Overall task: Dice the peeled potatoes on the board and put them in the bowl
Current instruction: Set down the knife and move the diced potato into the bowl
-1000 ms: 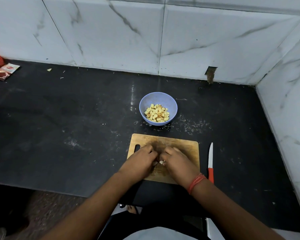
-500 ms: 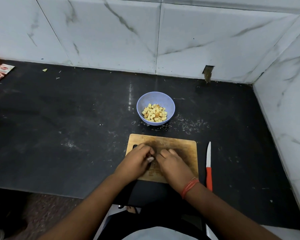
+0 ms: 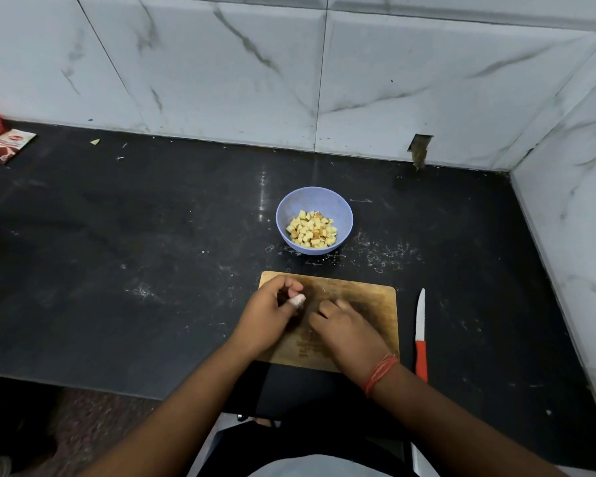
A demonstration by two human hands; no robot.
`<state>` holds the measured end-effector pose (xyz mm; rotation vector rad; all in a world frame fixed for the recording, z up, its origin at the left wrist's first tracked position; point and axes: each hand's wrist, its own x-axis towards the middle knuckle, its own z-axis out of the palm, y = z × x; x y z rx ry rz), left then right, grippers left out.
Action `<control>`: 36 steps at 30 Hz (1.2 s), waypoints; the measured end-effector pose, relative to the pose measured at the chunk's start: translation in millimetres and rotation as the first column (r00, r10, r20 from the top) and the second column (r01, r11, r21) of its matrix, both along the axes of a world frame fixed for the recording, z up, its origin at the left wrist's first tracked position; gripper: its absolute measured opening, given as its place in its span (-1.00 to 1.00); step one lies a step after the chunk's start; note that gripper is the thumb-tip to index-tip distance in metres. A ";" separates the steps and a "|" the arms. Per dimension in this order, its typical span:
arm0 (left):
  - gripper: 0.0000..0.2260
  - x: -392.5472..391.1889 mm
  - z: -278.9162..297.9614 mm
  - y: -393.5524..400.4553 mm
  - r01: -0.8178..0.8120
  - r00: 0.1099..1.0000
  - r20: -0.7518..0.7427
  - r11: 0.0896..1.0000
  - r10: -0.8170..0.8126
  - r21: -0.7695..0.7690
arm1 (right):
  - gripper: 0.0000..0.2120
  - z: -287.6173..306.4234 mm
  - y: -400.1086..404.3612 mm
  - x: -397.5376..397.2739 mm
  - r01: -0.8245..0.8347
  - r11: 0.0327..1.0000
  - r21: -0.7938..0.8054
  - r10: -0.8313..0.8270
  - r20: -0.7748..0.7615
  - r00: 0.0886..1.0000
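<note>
the left hand point(image 3: 272, 313) pinches what seems a potato piece point(image 3: 297, 299) over the board point(image 3: 365, 301); the right hand point(image 3: 344, 325) rests loosely curled, empty. the piece should be carried to the bowl point(image 3: 312, 201) at 12 o'clock and dropped low.

red sachet point(image 3: 6, 146) at counter's far left, printing too small to read

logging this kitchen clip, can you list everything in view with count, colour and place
bowl: one, pale blue, on counter beyond board
potato dice: many, yellow, in bowl
cutting board: one, wooden, near counter edge
potato piece: one, whitish, at left fingertips
knife: one, white blade, orange handle, right of board
packets: red, far left
counter: black
left hand: holds potato piece
right hand: fingers curled on board, orange wrist thread
</note>
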<state>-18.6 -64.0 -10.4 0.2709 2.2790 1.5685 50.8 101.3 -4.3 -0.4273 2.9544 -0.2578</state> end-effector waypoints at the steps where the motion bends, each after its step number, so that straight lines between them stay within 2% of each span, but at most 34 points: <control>1: -0.86 -0.5 1.5 0.9 -0.020 1.000 0.025 0.999 0.019 0.026 | -0.79 -1.1 -0.1 0.6 -0.003 1.000 0.005 0.003 -0.001 1.000; 5: -0.89 -5.4 9.6 6.1 -0.059 0.997 0.063 0.995 0.054 0.084 | -0.78 -3.4 -0.2 4.3 -0.028 0.999 0.046 0.028 0.011 1.000; 10: -0.90 -11.8 15.4 8.7 -0.066 0.995 0.081 0.995 0.060 0.073 | -0.78 -2.5 -0.2 9.4 -0.044 0.998 0.039 0.044 0.009 0.999; 14: -0.92 -14.4 20.5 11.8 -0.070 0.994 0.092 0.996 0.064 0.060 | -0.68 -1.2 -0.2 3.9 -0.058 0.998 0.016 0.058 0.007 0.998; 20: -0.92 -16.5 25.8 13.3 -0.068 0.995 0.077 0.997 0.064 0.048 | -0.76 -6.5 4.6 0.8 -0.042 0.999 0.000 0.042 -0.054 0.998; 24: -0.92 -16.1 25.6 13.2 -0.064 0.995 0.077 0.998 0.062 0.028 | -0.83 -1.9 9.2 -1.1 -0.089 0.995 -0.051 0.080 -0.160 0.984; 25: -0.92 -16.0 25.3 13.0 -0.064 0.995 0.079 0.997 0.062 0.030 | -0.84 -1.4 11.0 -2.3 -0.079 0.994 -0.069 0.067 -0.163 0.984; 26: -0.92 -15.9 24.7 12.7 -0.067 0.995 0.079 0.997 0.064 0.037 | -0.83 -0.9 13.2 -3.6 -0.024 0.988 -0.153 0.005 -0.123 0.992; 28: -0.92 -15.8 26.3 12.5 -0.076 0.995 0.067 0.995 0.072 0.062 | -0.78 5.2 19.7 -10.1 0.230 0.891 -0.392 -0.231 0.046 0.972; 30: -0.93 -21.9 29.8 13.8 -0.089 0.996 0.034 0.993 0.087 0.073 | -0.77 18.9 26.7 -20.4 0.452 0.701 -0.551 -0.408 0.209 0.889; 32: -0.94 -35.7 34.6 18.0 -0.079 0.996 -0.025 0.995 0.081 0.067 | -0.80 38.9 31.2 -39.6 0.532 0.529 -0.661 -0.489 0.275 0.828; 33: -0.94 -45.2 37.2 21.7 -0.072 0.995 -0.065 0.995 0.076 0.072 | -0.80 49.0 32.1 -52.7 0.527 0.474 -0.705 -0.510 0.268 0.817; 34: -0.94 -56.0 40.3 26.8 -0.067 0.991 -0.115 0.995 0.075 0.068 | -0.80 57.5 33.0 -67.1 0.510 0.454 -0.731 -0.529 0.240 0.814; 36: -0.92 -79.1 49.0 38.9 -0.071 0.970 -0.233 0.997 0.070 0.001 | -0.78 66.7 34.5 -100.1 0.493 0.495 -0.715 -0.569 0.162 0.806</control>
